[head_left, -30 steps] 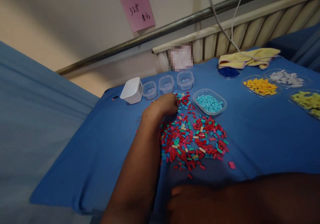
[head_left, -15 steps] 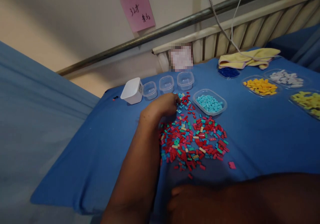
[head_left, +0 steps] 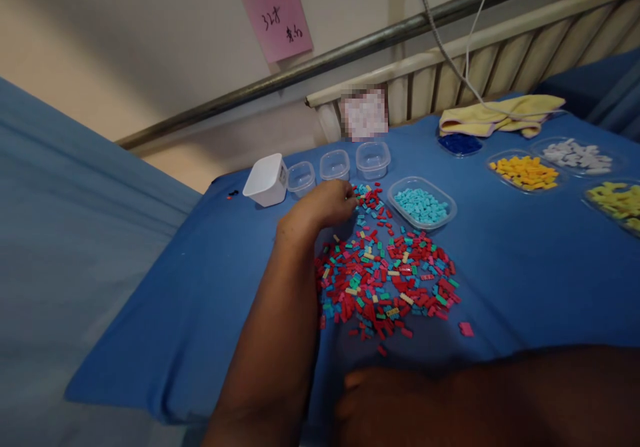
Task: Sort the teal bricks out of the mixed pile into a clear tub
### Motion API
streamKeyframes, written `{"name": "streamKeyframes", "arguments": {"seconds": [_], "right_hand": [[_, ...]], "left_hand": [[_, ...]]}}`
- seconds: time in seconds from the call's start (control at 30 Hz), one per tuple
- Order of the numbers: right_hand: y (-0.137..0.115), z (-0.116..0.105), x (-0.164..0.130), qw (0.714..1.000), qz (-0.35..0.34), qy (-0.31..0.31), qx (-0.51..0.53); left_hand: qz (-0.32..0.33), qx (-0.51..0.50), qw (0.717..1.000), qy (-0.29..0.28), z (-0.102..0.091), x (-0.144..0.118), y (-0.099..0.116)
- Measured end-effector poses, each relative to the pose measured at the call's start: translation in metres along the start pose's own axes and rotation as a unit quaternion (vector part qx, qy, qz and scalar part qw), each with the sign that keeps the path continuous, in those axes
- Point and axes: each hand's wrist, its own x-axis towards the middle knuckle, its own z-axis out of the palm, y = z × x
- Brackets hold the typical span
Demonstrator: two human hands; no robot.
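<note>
My left hand point(head_left: 333, 202) reaches over the far left side of a loose pile of small toy bricks point(head_left: 395, 267). Its fingers curl down by a small cluster of red and light blue bricks point(head_left: 367, 197); whatever is between the fingertips is hidden. Close to the camera, my right hand point(head_left: 380, 400) is dark and blurred at the bottom edge, curled like a fist, with its inner side out of sight. The bricks are mostly red, with blue, green, pink and cream ones among them. Right of the cluster stands a clear tub of light blue bricks point(head_left: 423, 206).
Three clear tubs point(head_left: 335, 165) and a white container point(head_left: 266, 180) line the back. On the right are trays of orange point(head_left: 525, 172), white point(head_left: 577, 156), yellow point(head_left: 617, 202) and dark blue point(head_left: 459, 144) pieces. A yellow cloth point(head_left: 500, 117) lies behind. One pink brick point(head_left: 466, 329) lies apart.
My left hand has shifted slightly away from me, towards the tubs, uncovering a few bricks beneath the wrist. The right hand stays in about the same place.
</note>
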Motion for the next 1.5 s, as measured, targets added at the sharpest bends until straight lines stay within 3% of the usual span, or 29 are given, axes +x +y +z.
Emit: {"name": "streamKeyframes", "arguments": {"seconds": [0.37,0.5,0.87,1.03,1.17,1.37,1.5], "right_hand": [[-0.003,-0.009,-0.005,1.0,0.013,-0.022,-0.001],[-0.003,-0.004,-0.004,1.0,0.011,-0.013,0.006],[0.0,-0.003,-0.002,1.0,0.009,-0.012,0.009],[0.004,0.008,-0.001,1.0,-0.014,0.006,0.005],[0.003,0.006,-0.003,1.0,-0.008,0.006,0.016],[-0.003,-0.008,-0.002,0.999,0.003,-0.003,0.038],[-0.005,-0.024,-0.001,0.998,0.007,-0.022,0.051]], "left_hand": [[0.065,0.006,0.996,-0.066,0.01,0.0,0.019],[0.059,-0.003,0.995,-0.084,0.011,0.001,0.021],[0.1,-0.033,0.992,-0.063,0.02,0.006,0.011],[0.131,-0.021,0.991,-0.037,0.027,0.015,0.007],[0.115,-0.014,0.993,-0.022,0.029,0.017,0.007],[0.075,-0.124,0.989,-0.005,0.02,0.014,-0.008],[0.109,-0.263,0.957,0.051,0.016,0.013,-0.006]]}}
